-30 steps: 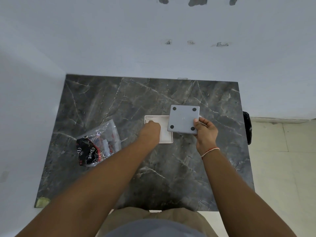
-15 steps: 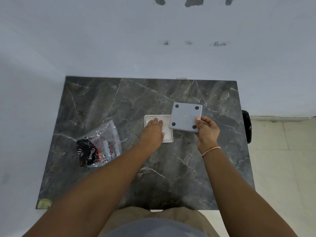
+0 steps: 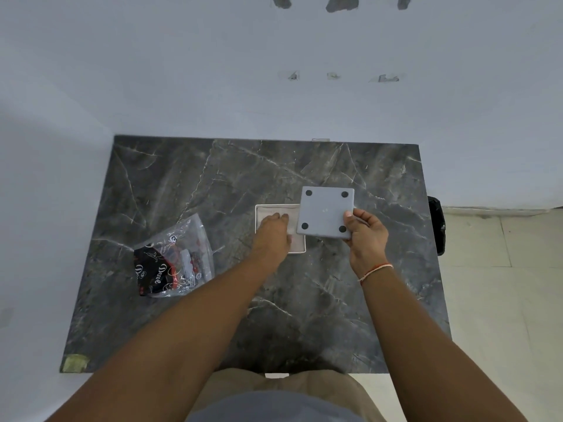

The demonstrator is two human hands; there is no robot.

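A shallow white square tray (image 3: 300,249) with a pale lining lies at the middle of the dark marble table (image 3: 213,178). My left hand (image 3: 272,236) rests flat inside it, fingers stretched toward the far side. A grey square slab (image 3: 324,212) with a black dot at each corner is held just above the tray's right part. My right hand (image 3: 367,236) grips that slab at its near right corner, thumb on top. The slab hides the tray's far right corner.
A clear plastic bag (image 3: 173,257) with a black printed pouch and small items lies on the table's left. A black object (image 3: 437,223) hangs off the table's right edge. The wall is close behind; a tiled floor (image 3: 502,300) lies to the right.
My left hand has uncurled from a fist to lie flat in the tray. The grey slab has shifted slightly in my right hand and now lies squarer over the tray's corner.
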